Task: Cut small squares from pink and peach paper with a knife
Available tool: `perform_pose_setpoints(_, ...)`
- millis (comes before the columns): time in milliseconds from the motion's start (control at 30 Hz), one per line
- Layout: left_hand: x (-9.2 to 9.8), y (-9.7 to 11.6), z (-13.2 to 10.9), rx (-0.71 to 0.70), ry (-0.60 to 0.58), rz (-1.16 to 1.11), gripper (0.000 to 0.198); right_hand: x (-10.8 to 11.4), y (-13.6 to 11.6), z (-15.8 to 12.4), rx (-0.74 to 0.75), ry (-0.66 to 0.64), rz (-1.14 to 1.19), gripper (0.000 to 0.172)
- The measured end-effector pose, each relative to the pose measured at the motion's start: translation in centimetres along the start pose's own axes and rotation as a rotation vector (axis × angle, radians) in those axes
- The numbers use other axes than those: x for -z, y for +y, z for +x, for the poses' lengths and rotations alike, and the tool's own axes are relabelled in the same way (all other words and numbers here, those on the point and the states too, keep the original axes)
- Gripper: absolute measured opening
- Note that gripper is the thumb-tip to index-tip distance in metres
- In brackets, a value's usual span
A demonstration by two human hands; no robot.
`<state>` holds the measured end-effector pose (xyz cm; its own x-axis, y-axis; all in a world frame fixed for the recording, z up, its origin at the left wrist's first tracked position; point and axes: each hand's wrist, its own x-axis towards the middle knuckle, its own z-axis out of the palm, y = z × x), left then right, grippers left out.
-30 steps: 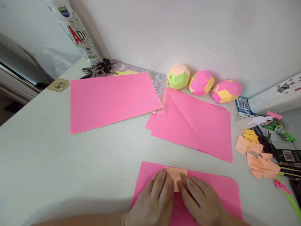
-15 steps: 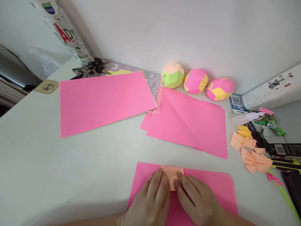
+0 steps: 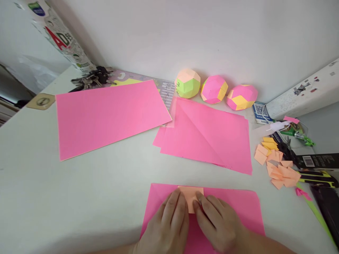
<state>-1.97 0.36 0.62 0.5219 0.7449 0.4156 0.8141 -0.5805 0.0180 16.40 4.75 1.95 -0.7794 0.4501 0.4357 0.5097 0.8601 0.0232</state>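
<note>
Still pressing the orange paper (image 3: pixel 191 195) onto the pink sheet (image 3: pixel 238 206) with left hand (image 3: pixel 165 227) and right hand (image 3: pixel 221 225), grips flat, clasping nothing; creasing ongoing.

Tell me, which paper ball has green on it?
The left ball, nearest the keys. It is green and peach; the middle ball and right ball are pink and yellow.

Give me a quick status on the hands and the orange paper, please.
Left hand flat on orange paper, right hand fingertips on it too. Paper lies on pink sheet. Nothing in the way.
</note>
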Motion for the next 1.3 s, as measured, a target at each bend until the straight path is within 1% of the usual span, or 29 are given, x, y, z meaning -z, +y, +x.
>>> perform_pose_setpoints(233,0.2,0.0,0.3,0.024,0.012,0.013,0.031,0.1,0.1,0.0,0.001,0.011,0.015,0.021)
perform_pose_setpoints(333,0.1,0.1,0.2,0.012,-0.011,0.03,0.032,0.1,0.1,0.1,0.0,0.009,0.017,0.021)
perform_pose_setpoints(600,0.0,-0.2,0.1,-0.145,-0.156,0.094,0.037,0.1,0.0,0.2,-0.006,0.028,0.035,0.017)
perform_pose_setpoints(767,0.0,-0.3,0.7,-0.221,-0.175,0.117,0.04,0.3,0.0,0.4,-0.012,0.035,0.036,0.022)
perform_pose_setpoints(833,0.1,-0.4,0.9,-0.221,-0.189,0.119,0.04,0.2,-0.1,0.4,-0.016,0.033,0.041,0.023)
perform_pose_setpoints(933,0.2,-0.5,0.9,-0.213,-0.169,0.101,0.038,0.0,-0.2,0.2,-0.043,0.035,0.081,0.022)
perform_pose_setpoints(1000,0.3,-0.6,1.0,-0.229,-0.158,0.087,0.037,-0.1,0.1,0.1,-0.116,0.033,0.214,0.023)
perform_pose_setpoints(1067,0.4,-0.7,1.2,-0.252,-0.181,0.084,0.036,-0.2,0.6,0.2,-0.244,0.059,0.454,0.024)
perform_pose_setpoints(1133,0.5,-0.8,1.4,-0.25,-0.218,0.083,0.039,-0.2,1.4,0.2,-0.413,0.098,0.716,0.026)
perform_pose_setpoints(1200,0.5,-0.8,1.6,-0.223,-0.23,0.057,0.045,-0.3,2.1,0.2,-0.596,0.103,0.956,0.031)
perform_pose_setpoints(1300,0.2,-0.9,1.7,-0.218,-0.214,-0.027,0.048,-0.1,3.0,0.2,-0.855,0.021,1.234,0.041)
